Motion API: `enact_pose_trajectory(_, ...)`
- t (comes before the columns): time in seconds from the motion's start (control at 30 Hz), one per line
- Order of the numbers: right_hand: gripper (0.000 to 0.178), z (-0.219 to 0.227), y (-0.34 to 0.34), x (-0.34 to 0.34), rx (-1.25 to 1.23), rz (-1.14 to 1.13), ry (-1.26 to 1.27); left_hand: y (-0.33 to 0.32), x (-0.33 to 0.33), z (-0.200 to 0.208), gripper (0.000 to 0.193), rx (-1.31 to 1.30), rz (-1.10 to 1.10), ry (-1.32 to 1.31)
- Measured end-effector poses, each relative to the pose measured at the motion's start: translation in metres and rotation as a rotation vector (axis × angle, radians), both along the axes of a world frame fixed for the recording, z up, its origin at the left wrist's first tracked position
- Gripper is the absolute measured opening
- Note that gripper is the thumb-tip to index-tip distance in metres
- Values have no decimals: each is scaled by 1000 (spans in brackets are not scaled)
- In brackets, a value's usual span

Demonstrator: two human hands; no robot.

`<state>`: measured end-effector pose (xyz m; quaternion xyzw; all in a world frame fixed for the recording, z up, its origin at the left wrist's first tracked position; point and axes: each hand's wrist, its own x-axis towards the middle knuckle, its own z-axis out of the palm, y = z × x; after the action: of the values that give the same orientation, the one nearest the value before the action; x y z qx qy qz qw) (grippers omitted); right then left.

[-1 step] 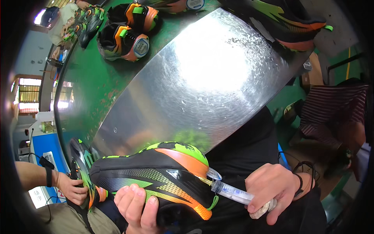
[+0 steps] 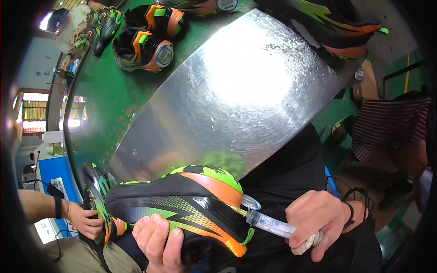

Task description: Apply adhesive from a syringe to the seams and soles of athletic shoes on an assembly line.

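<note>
A black shoe [image 2: 168, 202] with green and orange patterning is held over the person's dark-clothed lap [image 2: 291, 168], just on the near side of a shiny metal sheet [image 2: 177, 123]. Its toe points left and its heel right, with the green and black sole turned away from the person and the opening toward them. The left hand [image 2: 159, 243] is closed on the shoe's upper from below, the fingers bent up against its side; the thumb cannot be made out clearly. The right hand [image 2: 314, 223] is gripping a clear syringe [image 2: 268, 224] by its back end, together with a bunched whitish cloth [image 2: 306, 245]. The syringe slants up to the left, and its thin brass-coloured tip [image 2: 239, 210] meets the heel area where the orange sole edge joins the black upper; whether it goes in is too small to tell. A round label [image 2: 250, 202] shows at the heel, just beside the tip, and a green pull loop [image 2: 249, 236] hangs below the syringe. The metal sheet lies on a green bench [image 2: 102, 107], with a pair of similar shoes [image 2: 145, 50] beyond its left side and another large shoe [image 2: 337, 32] at its far right corner. At the left, a co-worker's hand [image 2: 86, 223] holds a similar shoe [image 2: 96, 195].
</note>
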<state>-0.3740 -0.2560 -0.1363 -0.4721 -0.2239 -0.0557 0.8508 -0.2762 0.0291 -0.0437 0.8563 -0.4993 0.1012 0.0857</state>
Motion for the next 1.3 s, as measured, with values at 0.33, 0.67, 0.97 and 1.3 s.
enact_pose_trajectory(0.33, 44, -19, 0, 13, 120, -18, 12, -21, 22, 16, 75, 87, 51, 28)
enact_pose_trajectory(0.67, 42, -30, 5, 36, 148, -39, 22, -35, 46, 29, 83, 134, 257, 153)
enact_pose_trajectory(0.97, 39, -34, 8, 45, 98, -50, 42, -29, 77, 25, 84, 110, 225, 372)
enact_pose_trajectory(1.3, 39, -29, 13, 46, 3, -102, -21, -18, 83, 19, 88, 31, 257, 475)
